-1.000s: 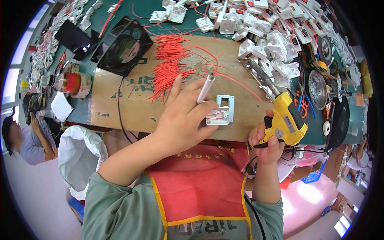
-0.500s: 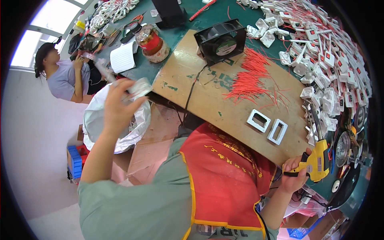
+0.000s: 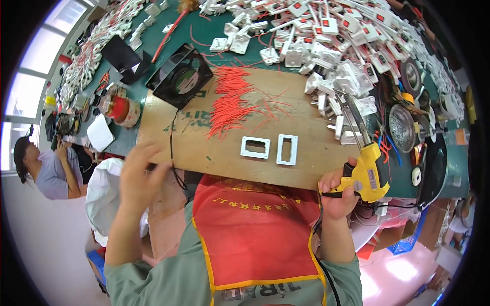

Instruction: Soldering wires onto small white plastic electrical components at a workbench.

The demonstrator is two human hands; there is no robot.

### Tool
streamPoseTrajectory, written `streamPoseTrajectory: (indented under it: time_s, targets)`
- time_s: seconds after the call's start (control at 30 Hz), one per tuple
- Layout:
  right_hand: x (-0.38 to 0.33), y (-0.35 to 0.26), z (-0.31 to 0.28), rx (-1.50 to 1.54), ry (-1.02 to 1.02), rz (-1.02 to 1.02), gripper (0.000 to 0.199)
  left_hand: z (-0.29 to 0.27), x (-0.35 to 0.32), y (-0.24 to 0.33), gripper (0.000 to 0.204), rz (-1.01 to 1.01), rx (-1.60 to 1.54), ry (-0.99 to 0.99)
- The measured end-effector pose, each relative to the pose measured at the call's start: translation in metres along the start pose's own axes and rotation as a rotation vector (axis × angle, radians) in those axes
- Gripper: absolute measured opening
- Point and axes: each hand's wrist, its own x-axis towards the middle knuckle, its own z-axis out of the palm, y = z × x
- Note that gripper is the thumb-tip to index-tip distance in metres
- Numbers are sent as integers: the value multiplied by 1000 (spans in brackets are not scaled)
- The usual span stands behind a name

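Note:
My right hand (image 3: 338,193) is closed round the handle of a yellow soldering gun (image 3: 368,176), whose thin metal tip points up and away over the right part of the brown board. My left hand (image 3: 142,178), slightly blurred, hovers at the board's near left edge with fingers apart and nothing visible in it. Beside it, to the left, hangs a white bag (image 3: 99,196). Two white rectangular frames lie on the board: a wider one (image 3: 254,138) and an upright one (image 3: 295,150). Behind them is a bunch of red wires (image 3: 228,104).
A black fan (image 3: 179,76) stands on the board (image 3: 204,145), its cord running over the near edge. White plug-like housings with wires (image 3: 326,53) heap at the back and right. A jar (image 3: 122,109) and a paper pad (image 3: 101,133) sit left. Another person (image 3: 51,171) is far left.
My left hand has let go of the clear whitish piece it held over the bag and moved towards the board. The view has turned right. My right hand still holds the soldering gun.

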Motion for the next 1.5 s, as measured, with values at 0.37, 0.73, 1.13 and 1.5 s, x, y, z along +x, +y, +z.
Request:
streamPoseTrajectory:
  time_s: [0.37, 0.73, 1.13, 1.5]
  targets:
    - [-1, -1, 3, 39, 64, -14, 76, 180, 143, 168, 25, 722, 62, -255]
    - [2, -1, 9, -51, 87, 5, 76, 130, 128, 138, 38, 410, -45, -488]
    - [5, 1, 9, -90, 91, -15, 75, 119, 89, 110, 46, 497, -226, -364]
    - [3, -3, 12, -97, 123, 13, 75, 116, 83, 110, 53, 706, -211, -379]
